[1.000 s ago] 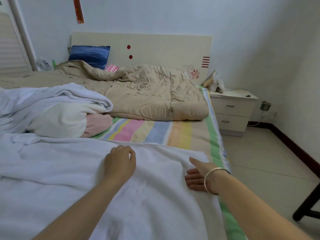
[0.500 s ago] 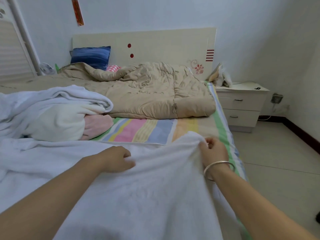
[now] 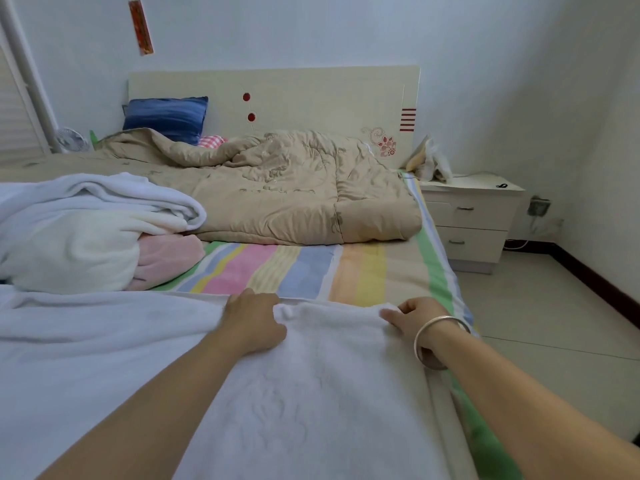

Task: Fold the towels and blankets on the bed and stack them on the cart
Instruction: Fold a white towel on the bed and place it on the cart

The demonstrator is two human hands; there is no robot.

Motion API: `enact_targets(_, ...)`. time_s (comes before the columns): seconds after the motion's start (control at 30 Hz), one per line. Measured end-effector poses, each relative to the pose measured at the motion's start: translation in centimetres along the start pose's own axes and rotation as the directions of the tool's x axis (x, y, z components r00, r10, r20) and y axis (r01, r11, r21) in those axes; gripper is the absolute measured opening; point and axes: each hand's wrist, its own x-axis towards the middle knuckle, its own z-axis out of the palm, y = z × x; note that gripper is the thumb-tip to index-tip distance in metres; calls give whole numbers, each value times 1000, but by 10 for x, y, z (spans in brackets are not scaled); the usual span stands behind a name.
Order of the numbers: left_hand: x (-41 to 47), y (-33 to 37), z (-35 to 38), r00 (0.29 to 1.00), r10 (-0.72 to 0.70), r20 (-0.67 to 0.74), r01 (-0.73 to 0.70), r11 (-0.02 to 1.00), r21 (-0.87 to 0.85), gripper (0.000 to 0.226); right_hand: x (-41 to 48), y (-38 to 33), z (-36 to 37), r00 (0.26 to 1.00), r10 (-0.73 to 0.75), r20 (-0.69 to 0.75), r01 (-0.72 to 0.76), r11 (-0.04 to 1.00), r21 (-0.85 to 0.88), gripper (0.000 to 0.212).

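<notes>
A large white towel (image 3: pixel 311 393) lies spread over the near part of the bed. My left hand (image 3: pixel 254 318) grips its far edge near the middle. My right hand (image 3: pixel 414 320), with a silver bangle on the wrist, pinches the far right corner of the same towel. A heap of white, cream and pink towels and blankets (image 3: pixel 93 233) sits at the left. A beige quilt (image 3: pixel 277 188) lies crumpled toward the headboard. The cart is out of view.
The striped bedsheet (image 3: pixel 311 268) shows between the towel and the quilt. A blue pillow (image 3: pixel 166 116) leans on the headboard. A white nightstand (image 3: pixel 474 216) stands right of the bed, with tiled floor (image 3: pixel 554 323) beside it.
My right hand went from lying flat on the towel to pinching its far right corner. My left hand slid right along the far edge and now grips it. The lifted corner has been lowered.
</notes>
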Motion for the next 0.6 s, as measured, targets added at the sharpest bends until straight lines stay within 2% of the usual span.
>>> enact_targets(0.07,10,-3,-9,988,-79,130,82,996,-22,47,5,7,7,999,-20,-33,20,1000,15,24)
enact_targets(0.13,21,-10,-18,968,-147,204,131,988,87,56,9,17,9,996,-28,-80,34,996,77,21)
enact_targets(0.2,31,-21,-23,948,-177,264,131,974,184,57,11,26,7,993,-19,-114,37,987,156,22)
enact_targets(0.3,34,-33,-29,926,-172,335,127,980,151,73,15,36,8,993,14,-118,14,973,232,21)
enact_targets(0.33,32,-32,-30,919,-149,365,105,985,138,70,16,38,10,992,20,-122,10,971,237,23)
enact_targets(0.4,29,-29,-31,900,-92,427,48,992,113,51,18,39,13,991,20,-135,14,969,247,25)
enact_targets(0.53,24,-31,-35,908,45,416,9,992,-126,52,18,40,14,989,7,-150,33,963,267,21)
enact_targets(0.6,18,-37,-38,903,121,413,-24,972,-233,44,18,41,16,987,-8,-161,49,966,255,19)
